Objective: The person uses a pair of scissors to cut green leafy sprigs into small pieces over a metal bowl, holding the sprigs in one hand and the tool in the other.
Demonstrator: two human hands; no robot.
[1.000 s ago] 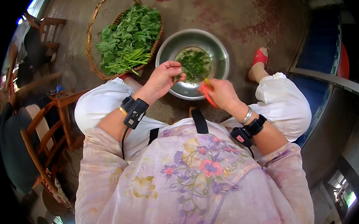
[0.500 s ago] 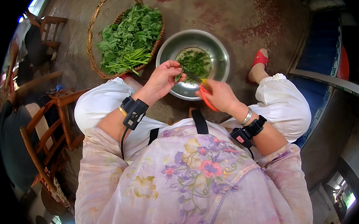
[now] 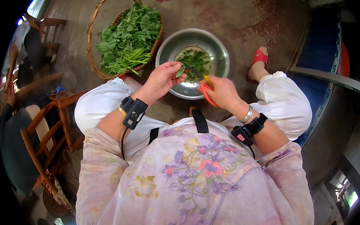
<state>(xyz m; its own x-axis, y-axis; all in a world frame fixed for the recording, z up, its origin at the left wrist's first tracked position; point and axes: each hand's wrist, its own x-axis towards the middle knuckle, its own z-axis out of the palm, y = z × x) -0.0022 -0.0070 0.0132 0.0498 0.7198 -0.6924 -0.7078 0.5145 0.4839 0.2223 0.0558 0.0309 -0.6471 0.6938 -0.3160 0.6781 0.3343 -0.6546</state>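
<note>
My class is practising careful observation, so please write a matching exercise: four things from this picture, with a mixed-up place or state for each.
Things
1. wicker basket
2. metal bowl
3. scissors
4. green leaf

Places or states
A. gripped by the right hand
B. containing small green pieces
C. pinched in the left hand
D. heaped with leafy greens

Pairs: 1-D, 2-B, 3-A, 4-C
</note>
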